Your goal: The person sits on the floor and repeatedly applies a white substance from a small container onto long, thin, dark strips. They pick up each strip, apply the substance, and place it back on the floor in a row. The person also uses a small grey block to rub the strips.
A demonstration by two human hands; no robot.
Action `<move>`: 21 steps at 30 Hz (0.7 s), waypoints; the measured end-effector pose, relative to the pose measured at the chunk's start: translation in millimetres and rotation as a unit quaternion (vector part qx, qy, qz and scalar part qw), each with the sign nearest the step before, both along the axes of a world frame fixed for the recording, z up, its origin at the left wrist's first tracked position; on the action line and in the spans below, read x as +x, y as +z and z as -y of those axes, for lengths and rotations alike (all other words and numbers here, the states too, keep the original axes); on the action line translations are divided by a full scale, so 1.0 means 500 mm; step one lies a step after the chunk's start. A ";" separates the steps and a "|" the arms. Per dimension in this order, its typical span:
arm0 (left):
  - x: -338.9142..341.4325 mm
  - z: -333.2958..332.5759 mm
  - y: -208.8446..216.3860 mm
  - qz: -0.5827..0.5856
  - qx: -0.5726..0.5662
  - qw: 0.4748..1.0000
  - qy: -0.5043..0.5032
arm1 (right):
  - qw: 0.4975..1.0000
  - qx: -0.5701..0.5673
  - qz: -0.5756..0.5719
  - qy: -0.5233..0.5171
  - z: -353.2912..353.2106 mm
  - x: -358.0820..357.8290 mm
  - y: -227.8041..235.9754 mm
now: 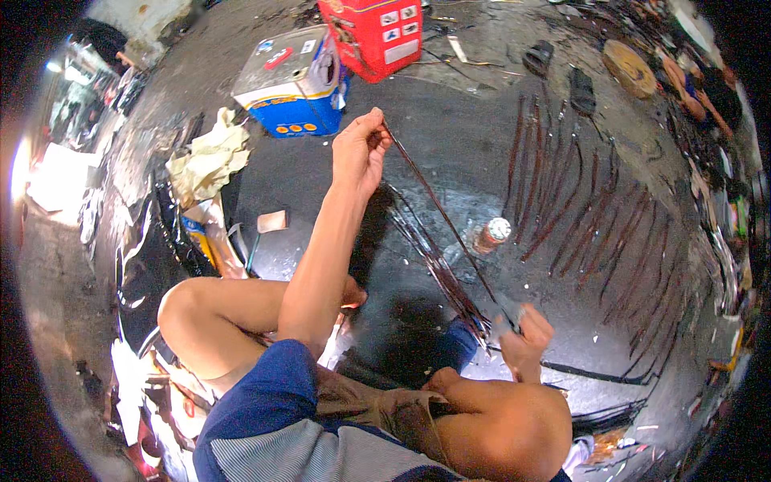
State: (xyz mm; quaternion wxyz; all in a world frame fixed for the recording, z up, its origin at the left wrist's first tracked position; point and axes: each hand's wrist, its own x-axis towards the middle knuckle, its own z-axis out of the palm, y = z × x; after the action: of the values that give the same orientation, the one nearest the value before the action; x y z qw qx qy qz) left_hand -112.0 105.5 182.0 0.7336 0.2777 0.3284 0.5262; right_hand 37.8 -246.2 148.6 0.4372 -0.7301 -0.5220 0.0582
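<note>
A long, thin dark brown strip point(434, 198) slants taut between my hands. My left hand point(364, 153), raised with the arm stretched forward, pinches its upper end. My right hand point(528, 341) is closed at the lower end, beside my right knee. A small greyish thing at its fingers is blurred, and I cannot make out its kind. Beneath the strip lies a bundle of similar glossy dark strips point(438, 269), reaching toward my feet. A small jar with a white dotted lid point(492, 233) stands just right of the held strip.
Many dark strips point(554, 173) lie side by side on the dark mat at right. A blue and white tin point(293, 88) and a red tin point(377, 40) stand ahead. Crumpled pale cloth point(210, 157) lies left. Black sandals point(582, 90) and a round wooden block point(629, 69) sit far right.
</note>
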 end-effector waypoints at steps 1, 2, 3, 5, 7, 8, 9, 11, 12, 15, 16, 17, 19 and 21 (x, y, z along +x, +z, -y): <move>-0.014 -0.023 -0.018 0.002 -0.001 1.000 0.011 | 1.000 -0.013 0.026 -0.011 0.034 0.007 -0.022; -0.021 -0.041 -0.035 -0.021 -0.010 0.999 0.029 | 0.999 -0.021 0.035 0.009 0.061 0.015 -0.028; -0.022 -0.054 -0.061 -0.042 -0.023 0.998 0.038 | 0.998 -0.046 0.030 0.002 0.096 0.024 -0.031; -0.025 -0.070 -0.112 -0.073 -0.057 0.994 0.052 | 0.995 -0.100 0.004 -0.023 0.150 0.031 -0.047; -0.040 -0.086 -0.167 -0.091 -0.102 0.988 0.075 | 0.986 -0.155 -0.023 -0.060 0.205 0.033 -0.060; -0.059 -0.104 -0.214 -0.123 -0.118 0.981 0.087 | 0.981 -0.177 -0.042 -0.074 0.230 0.031 -0.065; -0.100 -0.131 -0.277 -0.160 -0.119 0.978 0.063 | 0.975 -0.194 -0.066 -0.085 0.249 0.029 -0.071; -0.106 -0.133 -0.358 -0.493 -0.019 0.869 -0.024 | 0.961 -0.224 -0.105 -0.124 0.294 0.027 -0.087; -0.072 -0.113 -0.368 -0.688 0.050 0.722 -0.053 | 0.954 -0.231 -0.117 -0.150 0.314 0.024 -0.093; 0.090 0.010 -0.339 -0.712 0.334 0.613 -0.076 | 0.941 -0.227 -0.134 -0.210 0.327 0.010 -0.115; 0.115 0.014 -0.356 -0.614 0.395 0.672 -0.123 | 0.942 -0.224 -0.137 -0.209 0.312 0.011 -0.123; 0.171 0.031 -0.356 -0.575 0.467 0.645 -0.189 | 0.940 -0.223 -0.137 -0.218 0.301 0.009 -0.131; 0.277 0.087 -0.339 -0.500 0.562 0.586 -0.301 | 0.933 -0.253 -0.133 -0.218 0.279 0.018 -0.131; 0.340 0.091 -0.365 -0.424 0.682 0.483 -0.350 | 0.936 -0.258 -0.125 -0.204 0.242 0.024 -0.127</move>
State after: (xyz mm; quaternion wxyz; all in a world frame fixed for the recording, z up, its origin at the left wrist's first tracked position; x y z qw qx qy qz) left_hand 58.0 60.2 -0.6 0.2098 0.9721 0.0134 0.1038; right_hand 50.0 -367.2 84.9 0.2979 -0.8953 -0.2703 0.1914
